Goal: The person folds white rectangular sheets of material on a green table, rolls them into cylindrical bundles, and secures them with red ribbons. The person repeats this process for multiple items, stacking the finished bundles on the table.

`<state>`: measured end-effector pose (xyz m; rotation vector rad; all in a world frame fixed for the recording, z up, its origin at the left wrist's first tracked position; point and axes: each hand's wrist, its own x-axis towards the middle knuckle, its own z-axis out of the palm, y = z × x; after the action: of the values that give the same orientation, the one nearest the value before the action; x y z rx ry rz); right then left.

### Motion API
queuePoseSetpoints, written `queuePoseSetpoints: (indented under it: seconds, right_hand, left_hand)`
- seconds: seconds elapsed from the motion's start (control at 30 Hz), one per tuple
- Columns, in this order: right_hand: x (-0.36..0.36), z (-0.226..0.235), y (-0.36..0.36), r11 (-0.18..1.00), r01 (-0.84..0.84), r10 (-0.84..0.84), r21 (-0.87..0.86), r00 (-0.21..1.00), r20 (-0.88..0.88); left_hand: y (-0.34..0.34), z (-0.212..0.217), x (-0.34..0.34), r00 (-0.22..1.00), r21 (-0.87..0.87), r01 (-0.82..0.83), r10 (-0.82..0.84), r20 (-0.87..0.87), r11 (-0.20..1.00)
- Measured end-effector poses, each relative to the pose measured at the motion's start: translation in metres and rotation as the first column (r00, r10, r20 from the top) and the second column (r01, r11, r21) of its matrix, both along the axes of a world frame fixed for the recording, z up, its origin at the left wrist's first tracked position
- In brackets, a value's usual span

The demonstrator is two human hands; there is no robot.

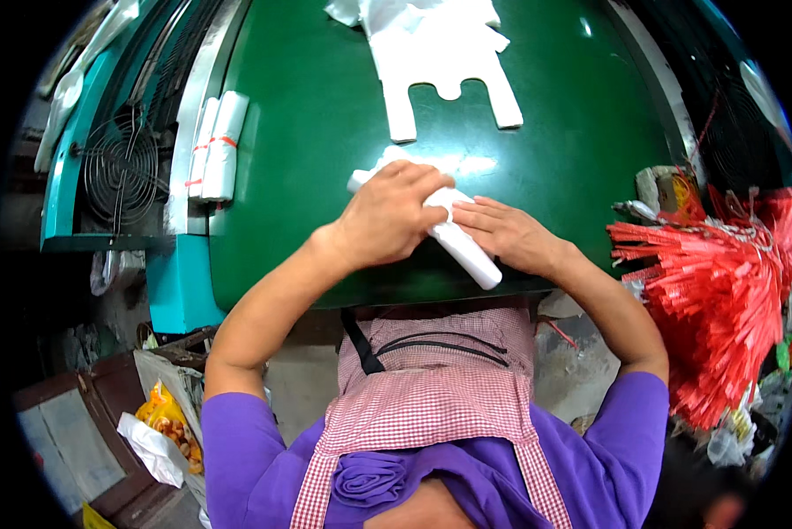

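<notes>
We log a glossy green worktop [303, 141], a bundle of red strips [713, 300] at right, and near the worktop's front edge a white roll [468, 254], long axis slanting far-left to near-right, left hand [385, 216] curled over it, right hand [512, 234] laid flat against it

A wire grille [121, 172] was set beside the green bench [581, 115]; a yellow bag [160, 408] was seen lower left.

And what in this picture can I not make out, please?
Head view:
White roll, middle part: covered by left hand.
Right hand, palm: turned away from camera.
White bag, far end: cut off by top edge.
Reddish patch, lower right: blurred, in shadow.
</notes>
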<state>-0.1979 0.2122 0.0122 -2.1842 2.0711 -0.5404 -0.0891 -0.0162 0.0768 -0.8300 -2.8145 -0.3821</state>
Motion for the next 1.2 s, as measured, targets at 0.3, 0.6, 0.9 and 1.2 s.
queuePoseSetpoints:
  seconds: [0.3,0.6,0.9,1.2]
  right_hand:
    - [0.079,0.033,0.024,0.905,0.414,-0.425,0.097,0.869,0.253]
    - [0.028,-0.001,-0.012,0.734,0.667,-0.607,0.128,0.559,0.564]
    - [0.076,-0.029,0.125,-0.173,0.985,-0.111,0.017,-0.037,0.993]
    - [0.047,-0.005,0.051,0.137,0.990,-0.607,-0.037,0.113,0.787]
  left_hand:
    - [0.027,-0.037,0.051,0.952,-0.027,-0.184,0.185,0.244,0.983]
    - [-0.011,-0.045,0.023,0.863,-0.065,-0.454,0.457,0.214,0.888]
    - [0.016,-0.043,0.020,0.772,0.260,-0.349,0.120,0.624,0.900]
    - [0.008,-0.059,0.082,0.637,0.659,-0.662,-0.196,0.746,0.356]
